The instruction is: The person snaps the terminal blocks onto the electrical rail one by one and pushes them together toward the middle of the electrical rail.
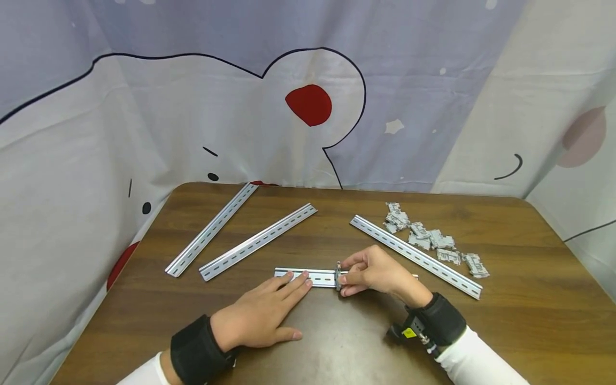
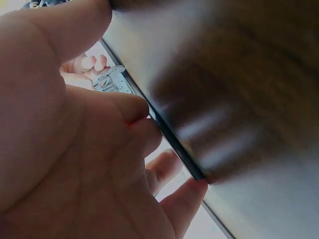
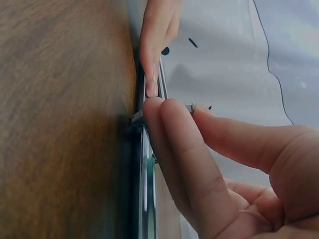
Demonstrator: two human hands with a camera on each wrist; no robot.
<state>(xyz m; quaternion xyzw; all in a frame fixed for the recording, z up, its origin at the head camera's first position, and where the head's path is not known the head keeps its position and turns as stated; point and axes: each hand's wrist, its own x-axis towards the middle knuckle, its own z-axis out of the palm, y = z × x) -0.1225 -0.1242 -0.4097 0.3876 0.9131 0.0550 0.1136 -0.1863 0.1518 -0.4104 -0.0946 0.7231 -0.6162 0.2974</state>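
Note:
A slotted metal DIN rail lies crosswise in front of me on the table. My left hand rests its straight fingertips on the rail's left part, with the thumb spread out on the tabletop. Between the fingers and thumb of my right hand is a small grey clip, pinched upright across the rail. In the left wrist view the clip shows its moulded side, standing at the rail's edge. From the right wrist view, the fingers hide most of the clip. The rail's right portion is largely hidden behind my right hand.
Two longer slotted rails lie slanted at the left. Another rail slants beyond my right hand. Several small grey clips lie scattered behind it at the right. A printed curtain hangs at the table's back edge.

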